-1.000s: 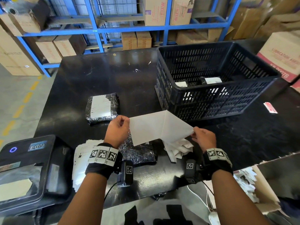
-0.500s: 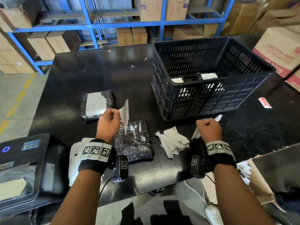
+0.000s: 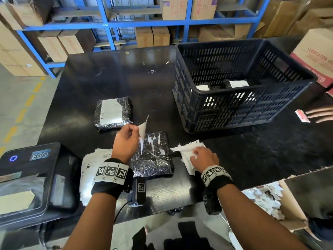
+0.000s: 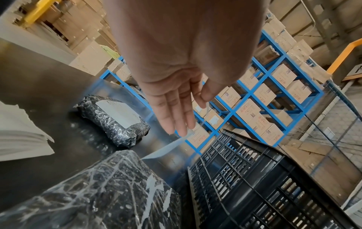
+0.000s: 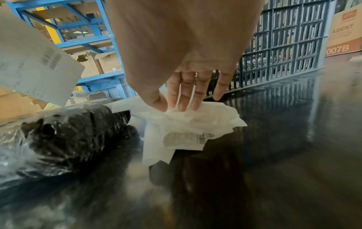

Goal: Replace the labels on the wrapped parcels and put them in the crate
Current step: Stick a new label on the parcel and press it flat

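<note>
Head view, with both wrist views. The black table [image 3: 111,73] serves as the landmark; its near edge runs just in front of both wrists.

Left hand [image 3: 126,141]: raised above the near middle of the table, thumb and fingers pinching a fresh white label [image 3: 143,129] that stands on edge, its printed face visible in the right-wrist view [image 5: 33,65]. The remaining fingers extend almost straight.

Right hand [image 3: 203,158]: fingers spread and nearly straight, tips resting on the heap of peeled backing paper [image 3: 187,156] near the table's front edge; whether it grips any sheet cannot be told.

Unlabelled wrapped parcel [image 3: 153,154]: flat on the table between the two hands, bearing only white scraps of torn label, its right edge touching the paper heap.

Second wrapped parcel [image 3: 113,112]: farther back and to the left on the table, a white label on its top face, apart from the first.

Black slotted crate [image 3: 234,105]: on the table's right half, already holding labelled parcels [image 3: 236,83]. Bare tabletop lies between the crate's front wall and the hands, and behind the parcels to the far edge.

A stack of printed labels [image 3: 93,165] overhangs the table's near-left edge beside a label printer [image 3: 30,179]. Another person's fingertips [image 3: 319,115] rest at the table's right edge beside a small red-and-white slip [image 3: 302,116].
</note>
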`<state>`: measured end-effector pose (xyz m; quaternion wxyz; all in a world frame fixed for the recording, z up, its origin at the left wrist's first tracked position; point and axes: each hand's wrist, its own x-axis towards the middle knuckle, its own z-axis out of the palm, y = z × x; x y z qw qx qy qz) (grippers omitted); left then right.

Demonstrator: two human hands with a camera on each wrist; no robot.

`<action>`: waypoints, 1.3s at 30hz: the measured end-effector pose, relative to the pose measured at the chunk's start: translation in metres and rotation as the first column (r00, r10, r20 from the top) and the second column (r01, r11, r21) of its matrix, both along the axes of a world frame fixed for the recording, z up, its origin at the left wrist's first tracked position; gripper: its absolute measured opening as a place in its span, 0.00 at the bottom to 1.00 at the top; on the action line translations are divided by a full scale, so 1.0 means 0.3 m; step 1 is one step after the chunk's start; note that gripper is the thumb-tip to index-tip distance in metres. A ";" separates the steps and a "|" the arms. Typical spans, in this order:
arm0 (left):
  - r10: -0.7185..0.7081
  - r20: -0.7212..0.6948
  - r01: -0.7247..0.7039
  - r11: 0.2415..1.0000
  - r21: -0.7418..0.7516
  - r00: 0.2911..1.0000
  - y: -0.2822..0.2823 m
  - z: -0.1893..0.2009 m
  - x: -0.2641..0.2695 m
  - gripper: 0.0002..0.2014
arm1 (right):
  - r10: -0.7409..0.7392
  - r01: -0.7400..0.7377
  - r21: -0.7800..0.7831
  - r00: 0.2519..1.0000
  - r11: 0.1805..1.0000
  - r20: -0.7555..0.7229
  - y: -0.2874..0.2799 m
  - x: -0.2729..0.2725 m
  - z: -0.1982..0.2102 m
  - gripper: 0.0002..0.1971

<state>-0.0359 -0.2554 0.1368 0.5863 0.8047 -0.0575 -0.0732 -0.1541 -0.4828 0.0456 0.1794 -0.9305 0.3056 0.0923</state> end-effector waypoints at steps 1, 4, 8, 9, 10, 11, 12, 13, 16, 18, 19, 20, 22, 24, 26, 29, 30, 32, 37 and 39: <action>0.000 -0.002 0.000 1.000 0.001 1.000 0.003 -0.003 -0.001 0.11 | 0.017 -0.018 -0.018 1.000 1.000 -0.011 -0.002 0.003 -0.005 0.16; 0.004 -0.020 -0.004 1.000 -0.006 1.000 0.007 -0.007 -0.005 0.10 | 0.030 -0.032 -0.051 0.999 0.998 -0.033 -0.005 0.012 -0.002 0.18; 0.002 -0.021 -0.002 1.000 -0.013 1.000 0.007 -0.007 -0.007 0.09 | -0.054 0.057 -0.062 0.998 0.996 0.042 -0.003 0.013 0.018 0.17; 0.001 -0.022 -0.002 1.000 -0.015 1.000 0.007 -0.008 -0.006 0.10 | -0.084 0.089 -0.063 0.994 0.994 0.074 -0.004 0.013 0.027 0.16; 0.000 -0.024 0.000 1.000 -0.017 1.000 0.008 -0.008 -0.006 0.10 | -0.107 0.114 -0.059 0.988 0.992 0.112 -0.003 0.014 0.040 0.16; -0.002 -0.025 0.001 1.000 -0.019 1.000 0.009 -0.008 -0.006 0.10 | -0.123 0.133 -0.049 0.980 0.990 0.159 -0.002 0.016 0.055 0.15; -0.004 -0.023 0.003 1.000 -0.022 1.000 0.009 -0.007 -0.007 0.10 | -0.133 0.143 -0.031 0.968 0.989 0.214 0.001 0.020 0.075 0.13; -0.005 -0.020 0.005 1.000 -0.027 1.000 0.010 -0.007 -0.008 0.09 | -0.141 0.146 -0.001 0.954 0.989 0.265 0.005 0.027 0.096 0.11; -0.012 -0.016 0.011 0.998 -0.057 1.000 0.017 0.000 -0.014 0.07 | -0.141 0.088 0.153 0.915 0.984 0.379 0.030 0.063 0.158 0.07; -0.035 -0.004 0.034 0.997 -0.066 0.999 0.026 0.002 -0.015 0.05 | -0.131 -0.010 0.342 0.912 0.940 0.388 0.060 0.109 0.193 0.11; -0.049 0.012 0.049 0.997 -0.063 0.999 0.032 0.003 -0.017 0.05 | -0.123 -0.066 0.436 0.911 0.898 0.393 0.078 0.138 0.207 0.13; -0.066 0.035 0.067 0.996 -0.050 0.997 0.038 0.004 -0.020 0.05 | -0.115 -0.116 0.509 0.909 0.853 0.400 0.098 0.169 0.224 0.15; -0.118 0.088 0.120 0.993 -0.014 0.989 0.048 0.004 -0.027 0.07 | -0.127 -0.152 0.603 0.910 0.783 0.394 0.137 0.232 0.259 0.19; -0.182 0.102 0.181 0.983 0.015 0.978 0.059 0.002 -0.038 0.07 | -0.184 -0.118 0.683 0.918 0.721 0.353 0.164 0.286 0.286 0.20; -0.226 0.110 0.222 0.974 0.046 0.968 0.072 -0.016 -0.047 0.08 | -0.246 -0.081 0.761 0.919 0.644 0.306 0.184 0.323 0.301 0.20; -0.263 0.173 0.243 0.962 0.125 0.949 0.091 -0.047 -0.064 0.15 | -0.338 -0.047 0.833 0.900 0.551 0.275 0.209 0.344 0.313 0.17; -0.274 0.183 0.247 0.956 0.157 0.944 0.095 -0.053 -0.071 0.18 | -0.363 -0.040 0.847 0.892 0.530 0.269 0.215 0.347 0.315 0.15; -0.291 0.174 0.240 0.934 0.266 0.941 0.097 -0.055 -0.084 0.23 | -0.391 -0.031 0.856 0.881 0.516 0.267 0.225 0.354 0.315 0.13; -0.241 0.071 0.196 0.900 0.389 0.968 0.119 -0.076 -0.099 0.40 | -0.409 -0.040 0.833 0.858 0.552 0.312 0.242 0.365 0.301 0.12; -0.253 0.050 0.218 0.903 0.370 0.966 0.137 -0.093 -0.097 0.43 | -0.423 -0.048 0.816 0.837 0.576 0.348 0.251 0.364 0.305 0.11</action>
